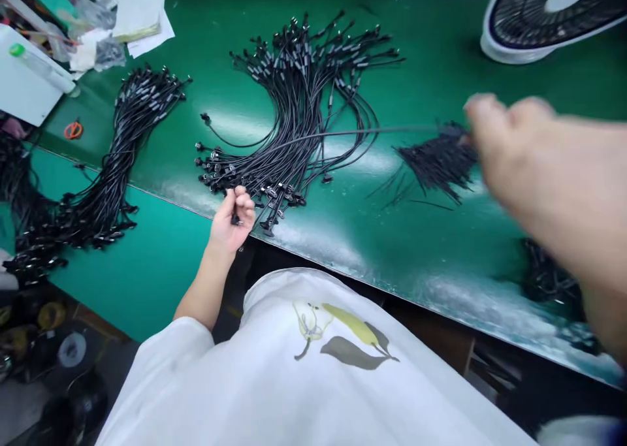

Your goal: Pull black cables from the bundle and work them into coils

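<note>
A person's left hand (228,230) and right hand (519,139) are spread apart over a green workbench (210,8).
Between 9 and 10 o'clock lies a bundle of black cables (128,132). At 9, the left hand's fingers curl around a black connector (236,219); a larger cable pile (298,106) fans out toward 12. One cable (401,130) stretches rightward over it, past thin black strips (435,159), toward the blurred right hand between 2 and 3, whose grip cannot be told. A fan (553,25) stands at 2.
</note>
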Action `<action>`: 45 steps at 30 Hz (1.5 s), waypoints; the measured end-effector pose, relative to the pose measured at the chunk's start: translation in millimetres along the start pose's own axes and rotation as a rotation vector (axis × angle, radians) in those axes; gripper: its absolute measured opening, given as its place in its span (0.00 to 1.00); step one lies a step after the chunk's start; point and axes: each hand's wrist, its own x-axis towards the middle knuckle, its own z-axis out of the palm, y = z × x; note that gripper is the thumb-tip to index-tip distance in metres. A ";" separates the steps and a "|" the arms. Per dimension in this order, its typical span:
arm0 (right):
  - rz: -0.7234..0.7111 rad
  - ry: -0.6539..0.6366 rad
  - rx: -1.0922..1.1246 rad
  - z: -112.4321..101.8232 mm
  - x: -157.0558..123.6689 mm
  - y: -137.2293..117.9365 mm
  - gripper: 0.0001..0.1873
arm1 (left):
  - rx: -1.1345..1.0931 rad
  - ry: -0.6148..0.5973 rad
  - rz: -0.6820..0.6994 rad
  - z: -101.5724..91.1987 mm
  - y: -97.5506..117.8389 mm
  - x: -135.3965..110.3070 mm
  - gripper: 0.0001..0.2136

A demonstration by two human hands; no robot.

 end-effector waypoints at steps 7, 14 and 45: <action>0.282 -0.207 -0.102 68.5 -38.1 -57.3 0.17 | 0.965 -0.457 0.573 46.1 -50.9 -5.2 0.12; 0.500 0.028 0.034 50.9 -39.2 -34.2 0.15 | 0.885 -0.474 0.394 62.6 -52.1 -8.2 0.11; 0.517 0.176 -0.149 98.5 -99.5 -26.4 0.18 | 0.653 -0.488 -0.028 82.0 -66.7 8.1 0.17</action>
